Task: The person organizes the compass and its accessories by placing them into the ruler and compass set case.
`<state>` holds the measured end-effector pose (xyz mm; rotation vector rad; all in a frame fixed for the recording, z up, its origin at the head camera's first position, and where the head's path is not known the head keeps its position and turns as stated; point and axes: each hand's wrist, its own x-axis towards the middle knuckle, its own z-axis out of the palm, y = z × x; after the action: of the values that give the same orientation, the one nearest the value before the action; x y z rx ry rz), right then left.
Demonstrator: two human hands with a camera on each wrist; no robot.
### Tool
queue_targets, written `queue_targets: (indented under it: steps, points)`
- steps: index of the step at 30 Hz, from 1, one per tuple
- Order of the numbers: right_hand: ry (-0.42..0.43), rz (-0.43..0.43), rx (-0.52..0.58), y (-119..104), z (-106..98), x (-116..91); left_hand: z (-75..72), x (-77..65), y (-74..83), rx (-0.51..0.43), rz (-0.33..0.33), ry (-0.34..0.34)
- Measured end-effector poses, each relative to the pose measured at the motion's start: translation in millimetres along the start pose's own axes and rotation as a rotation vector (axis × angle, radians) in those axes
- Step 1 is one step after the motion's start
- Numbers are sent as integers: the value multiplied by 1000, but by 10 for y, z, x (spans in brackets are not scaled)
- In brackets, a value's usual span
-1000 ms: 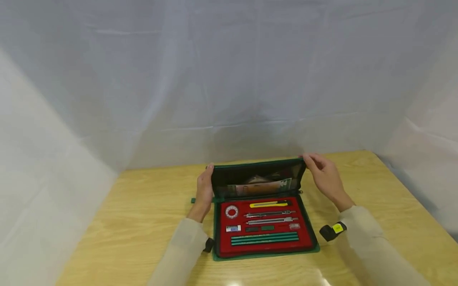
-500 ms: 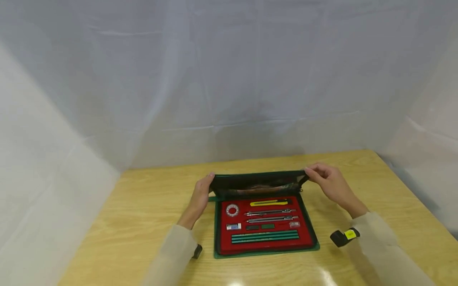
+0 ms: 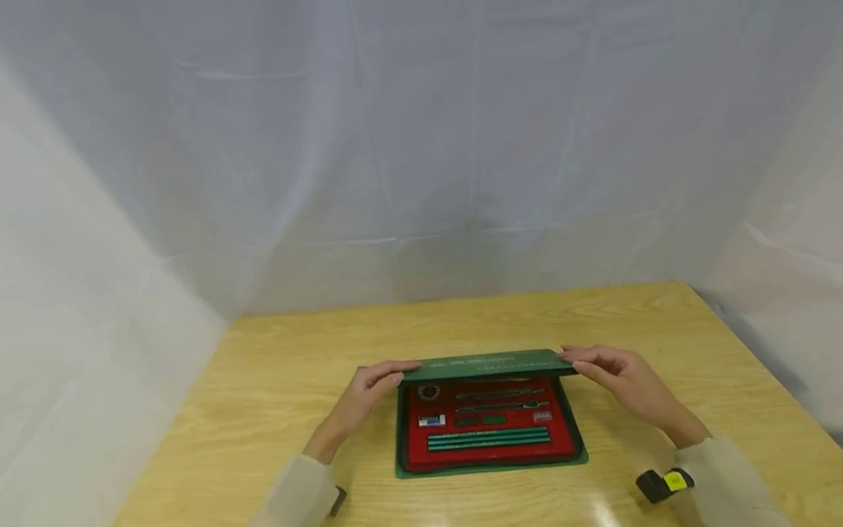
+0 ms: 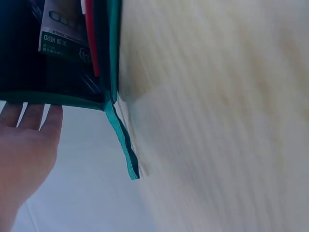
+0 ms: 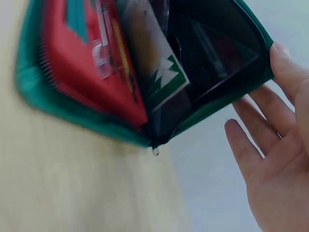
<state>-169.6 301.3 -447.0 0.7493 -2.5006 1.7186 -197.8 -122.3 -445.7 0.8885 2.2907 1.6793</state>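
A green zippered drawing-set case [image 3: 494, 469] lies on the table, its green lid [image 3: 490, 364] tilted low over the red tray [image 3: 563, 439]. My left hand [image 3: 358, 399] grips the lid's left front corner. At the right corner, my right hand [image 3: 626, 382] pinches the lid's edge between thumb and fingers. In the tray lie green pencils [image 3: 487, 439], an eraser [image 3: 432, 421], a compass [image 3: 500, 406] and a sharpener [image 3: 542, 416]. The lid hides the tray's back part. Inside the lid, a pocket holds a printed card [image 5: 166, 84], seen in the right wrist view.
The wooden table [image 3: 296, 351] reaches back to a white cloth backdrop [image 3: 421, 183]. A green strap [image 4: 123, 140] sticks out from the case's hinge side. A zipper pull [image 5: 155, 152] hangs at the other end.
Both hands have brought the lid forward and down, from nearly upright to low over the tray. Its outer face now shows, and the yellow cutter is mostly covered.
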Motion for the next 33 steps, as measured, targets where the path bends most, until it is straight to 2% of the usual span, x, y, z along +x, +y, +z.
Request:
queue_targets:
  steps: [3, 6, 9, 14, 16, 22, 25, 27, 30, 33]
  points:
    - [-43, 14, 15, 23, 39, -124, 16, -86, -30, 28, 38, -35]
    - [-84, 44, -15, 32, 94, -238, 38, -151, -37, 91, 45, -29]
    - [-109, 59, -64, 43, 147, -323, 69, -179, -32, 155, 10, -20]
    - [-129, 50, -75, 74, 204, -386, 123, -164, 4, 325, -62, -46]
    - [-124, 56, -131, 68, 230, -389, 131, -153, 34, 382, -75, -70]
    - [-52, 95, -490, -85, 425, -269, 153, -110, 160, 533, -93, -167]
    - [-47, 83, -615, -163, 556, -181, 213, -67, 206, 631, -115, -221]
    - [-70, 71, -656, -182, 625, -154, 274, -40, 228, 687, -141, -257]
    - [-135, 96, -630, -185, 693, -169, 373, -23, 245, 779, -179, -302]
    - [-188, 122, -599, -169, 725, -205, 454, -23, 278, 854, -172, -328]
